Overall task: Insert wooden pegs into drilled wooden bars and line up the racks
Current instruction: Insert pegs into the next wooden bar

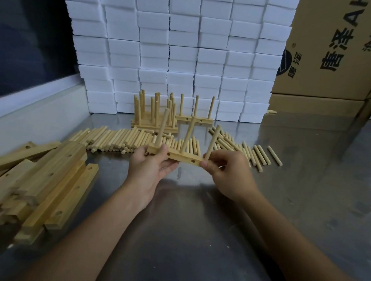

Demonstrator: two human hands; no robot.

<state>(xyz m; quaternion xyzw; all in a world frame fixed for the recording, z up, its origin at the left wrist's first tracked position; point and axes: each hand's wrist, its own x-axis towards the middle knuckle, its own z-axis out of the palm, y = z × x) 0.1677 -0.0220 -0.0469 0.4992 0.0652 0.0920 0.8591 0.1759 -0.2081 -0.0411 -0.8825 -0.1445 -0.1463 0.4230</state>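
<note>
My left hand (pixel 152 166) grips a drilled wooden bar (pixel 178 156) held just above the metal table. Two pegs stand upright in it, one at its left end (pixel 162 126) and one in the middle (pixel 188 134). My right hand (pixel 227 169) pinches a third peg (pixel 212 140) at the bar's right end, tilted slightly; whether its tip sits in the hole is hidden by my fingers. Finished racks (pixel 155 114) stand grouped at the back, and one more rack (pixel 193 118) stands to their right.
Loose pegs (pixel 116 139) lie in a row across the table, with more at the right (pixel 251 152). A heap of drilled bars (pixel 30 184) lies at the left. White foam blocks (pixel 177 49) are stacked behind, with cardboard boxes (pixel 338 53) at the right.
</note>
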